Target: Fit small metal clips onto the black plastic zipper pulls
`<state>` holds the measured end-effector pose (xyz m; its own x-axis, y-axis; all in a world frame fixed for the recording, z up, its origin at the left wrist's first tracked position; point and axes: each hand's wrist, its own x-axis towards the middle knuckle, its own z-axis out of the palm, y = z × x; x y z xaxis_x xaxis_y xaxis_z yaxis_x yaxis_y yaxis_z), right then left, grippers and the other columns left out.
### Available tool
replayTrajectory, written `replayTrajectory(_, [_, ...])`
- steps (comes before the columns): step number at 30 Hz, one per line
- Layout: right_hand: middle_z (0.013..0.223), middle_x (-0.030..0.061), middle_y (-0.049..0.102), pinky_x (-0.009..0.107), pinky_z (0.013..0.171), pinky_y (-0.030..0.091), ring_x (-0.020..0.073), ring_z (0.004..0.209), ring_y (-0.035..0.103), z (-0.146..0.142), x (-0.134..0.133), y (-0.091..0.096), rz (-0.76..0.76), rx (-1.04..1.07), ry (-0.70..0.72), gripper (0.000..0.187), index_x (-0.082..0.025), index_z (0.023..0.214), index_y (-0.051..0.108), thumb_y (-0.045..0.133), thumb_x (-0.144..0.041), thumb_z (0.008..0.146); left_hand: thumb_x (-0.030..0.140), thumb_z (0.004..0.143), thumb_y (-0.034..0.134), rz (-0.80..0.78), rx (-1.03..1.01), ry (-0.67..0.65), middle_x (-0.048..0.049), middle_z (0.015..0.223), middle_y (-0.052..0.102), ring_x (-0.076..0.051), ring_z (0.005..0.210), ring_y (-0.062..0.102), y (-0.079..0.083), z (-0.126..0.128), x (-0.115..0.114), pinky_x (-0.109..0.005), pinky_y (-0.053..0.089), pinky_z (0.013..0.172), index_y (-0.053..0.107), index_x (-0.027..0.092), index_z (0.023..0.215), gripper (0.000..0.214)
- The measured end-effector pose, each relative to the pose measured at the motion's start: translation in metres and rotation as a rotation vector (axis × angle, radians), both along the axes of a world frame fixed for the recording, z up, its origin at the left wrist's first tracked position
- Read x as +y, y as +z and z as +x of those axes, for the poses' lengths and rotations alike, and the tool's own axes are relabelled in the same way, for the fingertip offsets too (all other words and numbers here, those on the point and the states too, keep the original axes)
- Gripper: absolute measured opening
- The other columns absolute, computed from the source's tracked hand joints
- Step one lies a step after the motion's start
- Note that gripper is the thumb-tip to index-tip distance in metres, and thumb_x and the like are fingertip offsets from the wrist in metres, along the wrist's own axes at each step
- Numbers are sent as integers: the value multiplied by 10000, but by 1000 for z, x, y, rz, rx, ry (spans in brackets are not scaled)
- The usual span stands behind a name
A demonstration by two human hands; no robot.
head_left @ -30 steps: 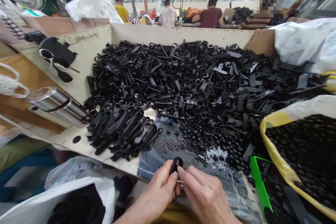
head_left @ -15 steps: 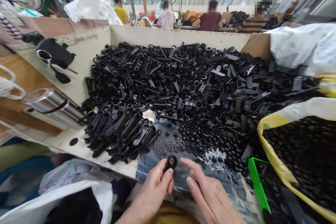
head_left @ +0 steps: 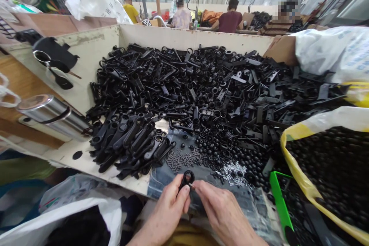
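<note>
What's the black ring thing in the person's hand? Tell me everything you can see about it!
The black plastic loop piece has a round ring with a hole at the top and a short stem below. It stands tilted, pinched in the left hand's fingers, above a blue denim cloth. The right hand's fingertips are right beside the ring.

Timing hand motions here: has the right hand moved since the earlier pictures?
Yes, leftward: the right hand, now further from the silver pins, reaches the black plastic loop held by the left hand.
</note>
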<state>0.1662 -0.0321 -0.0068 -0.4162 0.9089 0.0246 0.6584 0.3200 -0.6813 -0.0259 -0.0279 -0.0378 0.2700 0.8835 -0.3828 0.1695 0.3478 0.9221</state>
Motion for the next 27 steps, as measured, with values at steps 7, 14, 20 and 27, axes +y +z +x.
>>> replayTrajectory(7, [840, 28, 743, 221, 648, 511, 161, 714, 731, 2, 1, -2, 162, -105, -10, 357, -248, 1094, 670, 314, -238, 1117, 575, 981, 531, -13, 18, 4, 40, 656, 538, -158, 646, 464, 3, 1, 1, -272, 362, 621, 641, 186, 1185, 454])
replayTrajectory(14, [772, 39, 713, 281, 657, 468, 197, 682, 674, -2, -4, -12, 472, -244, -123, 371, -227, 1086, 680, 318, -147, 1090, 544, 1013, 427, 5, 86, -45, 58, 623, 499, -157, 609, 459, 6, 5, 4, -280, 354, 608, 585, 160, 1198, 455])
replayTrajectory(20, [741, 24, 692, 304, 647, 450, 192, 654, 647, -3, -4, 1, 546, -311, -64, 339, -184, 1097, 673, 375, -35, 1033, 511, 1001, 403, 24, 111, -54, 62, 596, 486, -157, 565, 454, 14, 9, 5, -286, 348, 587, 570, 174, 1100, 389])
replayTrajectory(27, [715, 19, 671, 308, 632, 416, 190, 657, 608, -4, -4, -2, 625, -398, -44, 264, -165, 1109, 658, 458, -23, 1013, 511, 965, 432, 34, 133, -45, 70, 554, 458, -158, 534, 433, 21, 12, 8, -289, 327, 565, 563, 209, 973, 329])
